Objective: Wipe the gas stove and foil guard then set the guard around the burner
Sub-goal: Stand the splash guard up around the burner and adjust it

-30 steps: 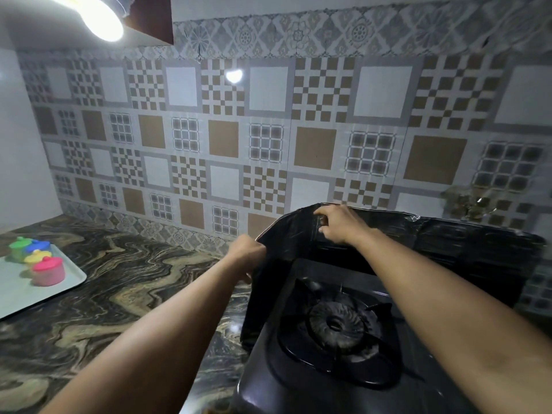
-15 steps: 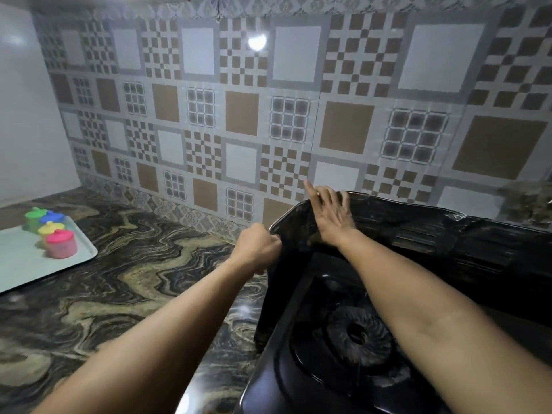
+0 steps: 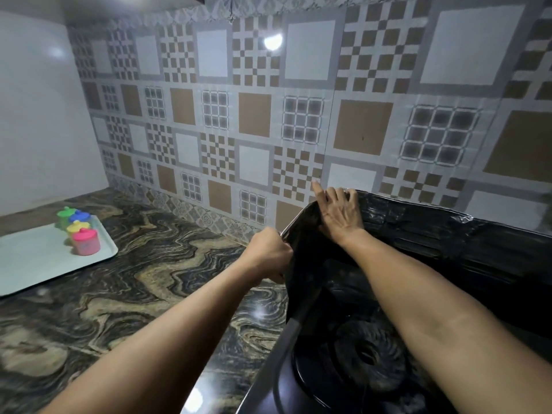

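Observation:
A dark, glossy foil guard point(image 3: 433, 234) stands upright behind and to the left of the black gas stove point(image 3: 268, 380), close to the tiled wall. The round burner point(image 3: 370, 360) shows at the bottom, partly under my right forearm. My left hand point(image 3: 268, 255) is closed on the guard's left edge. My right hand point(image 3: 339, 209) lies flat against the inner face of the guard near its top left corner, fingers spread and pointing up. No cloth is visible in either hand.
A marbled dark stone counter point(image 3: 134, 294) stretches to the left. On it sits a white tray point(image 3: 35, 261) with several small coloured lidded pots point(image 3: 85, 242). The patterned tile wall point(image 3: 298, 115) rises directly behind the guard.
My right hand went from gripping the guard's top edge to lying flat with fingers stretched upward. The view has dropped and moved closer to the stove. My left hand stays on the guard's left edge.

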A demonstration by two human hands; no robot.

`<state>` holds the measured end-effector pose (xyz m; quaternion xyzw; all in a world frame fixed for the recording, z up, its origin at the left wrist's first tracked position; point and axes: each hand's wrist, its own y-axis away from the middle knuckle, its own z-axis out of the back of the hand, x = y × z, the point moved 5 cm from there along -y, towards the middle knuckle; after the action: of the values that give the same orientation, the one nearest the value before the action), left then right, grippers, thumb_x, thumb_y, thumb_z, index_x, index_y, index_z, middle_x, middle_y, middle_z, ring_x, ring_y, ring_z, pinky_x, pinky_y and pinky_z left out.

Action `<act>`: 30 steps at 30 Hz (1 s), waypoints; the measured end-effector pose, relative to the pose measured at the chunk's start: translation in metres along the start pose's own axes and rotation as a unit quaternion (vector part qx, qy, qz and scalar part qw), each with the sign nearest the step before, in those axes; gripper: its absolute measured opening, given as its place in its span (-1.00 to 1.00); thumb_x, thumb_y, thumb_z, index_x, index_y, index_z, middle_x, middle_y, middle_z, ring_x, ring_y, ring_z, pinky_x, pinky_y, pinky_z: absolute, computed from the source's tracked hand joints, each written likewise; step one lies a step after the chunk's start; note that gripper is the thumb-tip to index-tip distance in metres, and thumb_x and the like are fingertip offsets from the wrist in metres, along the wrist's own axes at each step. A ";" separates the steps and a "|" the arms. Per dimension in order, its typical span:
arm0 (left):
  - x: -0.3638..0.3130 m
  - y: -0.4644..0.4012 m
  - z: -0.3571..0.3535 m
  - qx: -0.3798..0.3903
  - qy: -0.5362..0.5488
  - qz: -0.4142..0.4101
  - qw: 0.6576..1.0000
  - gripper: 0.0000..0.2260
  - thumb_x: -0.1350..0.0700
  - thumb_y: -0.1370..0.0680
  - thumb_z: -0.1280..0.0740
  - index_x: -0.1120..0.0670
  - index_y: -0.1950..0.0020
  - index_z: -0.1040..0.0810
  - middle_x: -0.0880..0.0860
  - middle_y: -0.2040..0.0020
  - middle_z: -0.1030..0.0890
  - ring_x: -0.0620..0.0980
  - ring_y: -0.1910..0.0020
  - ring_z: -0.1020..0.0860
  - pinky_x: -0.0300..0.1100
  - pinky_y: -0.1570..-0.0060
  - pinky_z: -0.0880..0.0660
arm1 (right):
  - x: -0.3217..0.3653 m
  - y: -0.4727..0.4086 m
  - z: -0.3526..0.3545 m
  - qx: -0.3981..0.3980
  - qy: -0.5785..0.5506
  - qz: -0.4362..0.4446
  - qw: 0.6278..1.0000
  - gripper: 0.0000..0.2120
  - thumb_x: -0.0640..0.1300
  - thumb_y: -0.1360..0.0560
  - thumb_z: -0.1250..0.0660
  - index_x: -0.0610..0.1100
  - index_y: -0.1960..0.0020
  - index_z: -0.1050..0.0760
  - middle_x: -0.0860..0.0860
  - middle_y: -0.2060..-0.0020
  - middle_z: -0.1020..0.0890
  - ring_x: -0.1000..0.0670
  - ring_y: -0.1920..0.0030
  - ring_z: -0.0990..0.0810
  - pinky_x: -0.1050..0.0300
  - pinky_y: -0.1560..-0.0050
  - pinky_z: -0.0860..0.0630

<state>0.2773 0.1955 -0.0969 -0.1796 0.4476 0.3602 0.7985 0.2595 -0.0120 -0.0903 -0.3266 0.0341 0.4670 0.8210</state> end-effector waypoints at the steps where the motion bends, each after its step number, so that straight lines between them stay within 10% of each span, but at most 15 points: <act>1: 0.000 0.000 -0.002 0.004 -0.002 0.003 1.000 -0.83 0.32 -0.49 -0.25 0.27 0.30 -0.53 0.19 0.36 -0.60 0.11 0.44 -0.62 0.13 0.24 -0.65 | -0.001 -0.002 0.000 0.006 -0.012 0.012 1.000 0.04 -0.07 -0.29 -0.49 -0.08 -0.48 0.18 -0.13 -0.15 -0.45 -0.14 -0.11 -0.44 -0.10 -0.19 -0.31; 9: 0.000 0.007 -0.010 0.025 -0.009 0.024 0.999 -0.79 0.24 -0.47 -0.23 0.35 0.27 -0.56 0.28 0.31 -0.63 0.20 0.39 -0.62 0.02 0.35 -0.65 | -0.054 -0.011 0.013 0.060 -0.102 -0.107 0.987 -0.27 -0.27 -0.34 -0.45 -0.11 -0.42 -0.21 -0.14 -0.32 -0.37 -0.18 -0.30 -0.35 -0.10 -0.30 -0.27; 15: -0.004 0.014 -0.020 0.073 -0.006 0.033 0.997 -0.74 0.20 -0.45 -0.24 0.38 0.19 -0.61 0.25 0.29 -0.65 0.22 0.34 -0.65 0.05 0.32 -0.63 | -0.089 0.002 0.016 0.093 -0.109 -0.177 0.974 -0.71 -0.37 -0.51 -0.20 -0.18 -0.21 -0.43 -0.15 0.02 -0.57 -0.19 0.00 -0.54 -0.08 -0.10 -0.46; 19: -0.008 0.019 -0.022 0.107 -0.016 0.038 0.993 -0.75 0.22 -0.40 -0.24 0.38 0.15 -0.63 0.29 0.21 -0.68 0.25 0.24 -0.68 0.09 0.24 -0.64 | -0.091 0.008 0.021 0.049 -0.135 -0.171 0.975 -0.64 -0.43 -0.51 -0.10 -0.17 -0.17 -0.51 -0.19 0.04 -0.59 -0.22 0.06 -0.57 -0.01 0.14 -0.48; 30: -0.006 0.027 -0.006 0.042 -0.060 0.043 0.996 -0.59 -0.10 -0.38 -0.48 0.21 -0.01 -0.59 0.15 0.07 -0.67 0.09 0.15 -0.66 0.00 0.27 -0.66 | -0.094 0.012 0.022 0.084 -0.181 -0.174 0.964 -0.53 -0.36 -0.45 -0.30 -0.14 -0.35 -0.41 -0.19 -0.12 -0.59 -0.22 -0.07 -0.57 -0.03 -0.01 -0.54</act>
<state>0.2514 0.2076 -0.0945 -0.1045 0.4204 0.3857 0.8146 0.1916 -0.0656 -0.0449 -0.1679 -0.1330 0.3638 0.9065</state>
